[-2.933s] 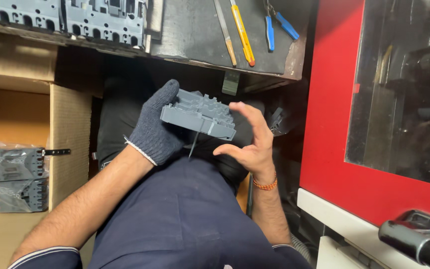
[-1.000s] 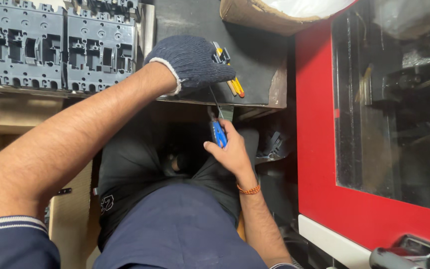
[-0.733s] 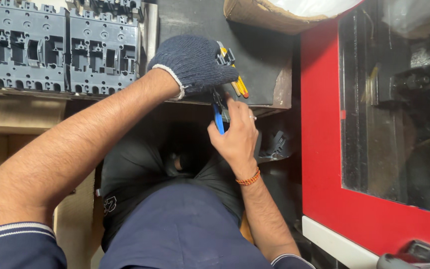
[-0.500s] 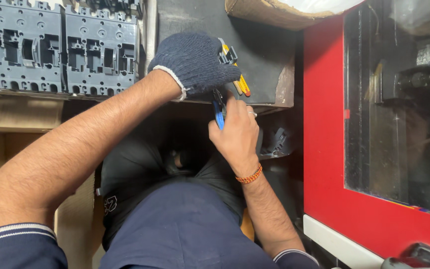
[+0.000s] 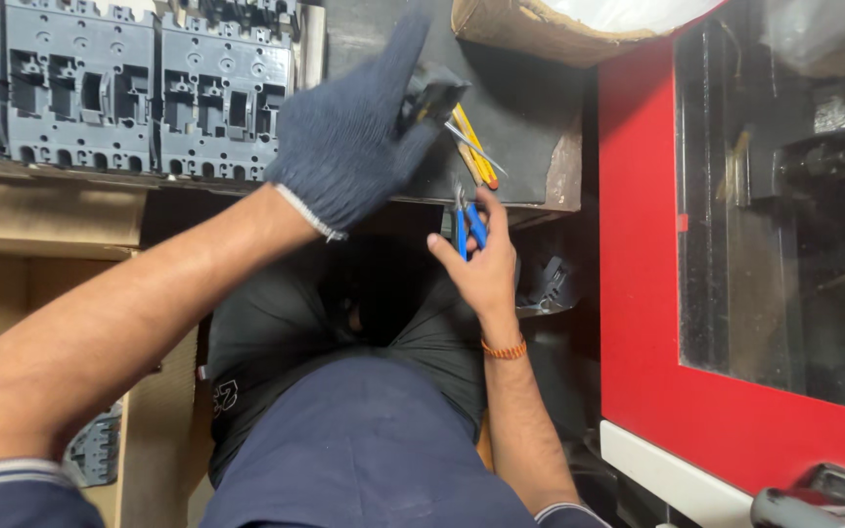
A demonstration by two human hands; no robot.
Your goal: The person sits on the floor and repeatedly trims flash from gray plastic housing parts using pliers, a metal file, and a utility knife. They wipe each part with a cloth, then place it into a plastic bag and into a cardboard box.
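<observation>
Nearest the camera lie the dark blue shirt (image 5: 374, 460) and the black trousers (image 5: 344, 313) of the person's lap. From the lap the bare right hand (image 5: 481, 269) rises toward twelve o'clock, an orange thread band (image 5: 504, 349) on its wrist. Its fingers are closed on the blue-handled pliers (image 5: 468, 223); the handles sit between thumb and forefingers at the top of the hand, and the metal nose points up toward the bench edge.

Just beyond, at about eleven o'clock from the pliers, the left hand (image 5: 359, 147) in a dark knitted glove reaches in from the lower left across the dark bench top (image 5: 520, 108). Its fingers curl around a small dark object (image 5: 432, 93), held at the hand's two o'clock side; the object is blurred, so its kind is hard to tell, perhaps a small moulded part. Yellow-handled tools (image 5: 476, 152) lie on the bench directly under that object, between the two hands and just above the pliers.

Farther off, at ten o'clock, grey moulded breaker housings (image 5: 119, 93) stand in a row along the bench. At one o'clock a cardboard box (image 5: 511, 24) sits at the bench's back. To the right, at three o'clock, stands a red machine panel (image 5: 657, 293) with a dark window.
</observation>
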